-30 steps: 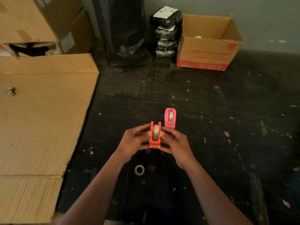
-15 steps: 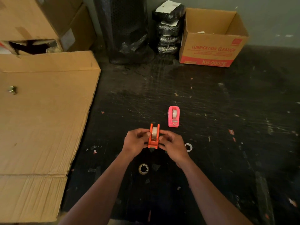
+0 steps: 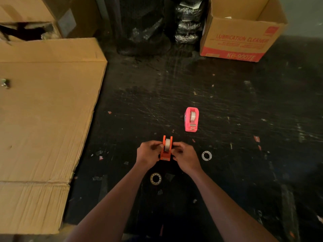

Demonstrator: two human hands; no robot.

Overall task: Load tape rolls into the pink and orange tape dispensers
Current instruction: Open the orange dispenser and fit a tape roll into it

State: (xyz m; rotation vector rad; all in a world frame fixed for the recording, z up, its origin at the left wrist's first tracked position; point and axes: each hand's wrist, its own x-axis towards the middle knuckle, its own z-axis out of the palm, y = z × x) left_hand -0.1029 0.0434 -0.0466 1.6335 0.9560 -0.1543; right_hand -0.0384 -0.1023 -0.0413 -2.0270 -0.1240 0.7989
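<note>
The orange tape dispenser (image 3: 166,150) stands upright between my hands on the dark floor, a pale tape roll (image 3: 168,144) seated in its slot. My left hand (image 3: 149,153) pinches its left side and my right hand (image 3: 185,157) pinches its right side. The pink tape dispenser (image 3: 191,119) stands alone farther off to the right, with a tape roll (image 3: 192,116) inside it. Two empty-looking tape cores lie flat on the floor: a whitish ring (image 3: 206,155) right of my right hand and a darker ring (image 3: 155,178) below my left wrist.
A flattened cardboard sheet (image 3: 43,119) covers the floor on the left, with a small metal piece (image 3: 5,83) on it. An open "Lubrication Cleaner" box (image 3: 243,32) sits at the back right, beside black wrapped bundles (image 3: 187,23) and a dark wrapped roll (image 3: 139,25).
My hands have lowered the orange dispenser toward the floor and nearer to me, away from the pink one. The whitish ring to the right has come into sight.
</note>
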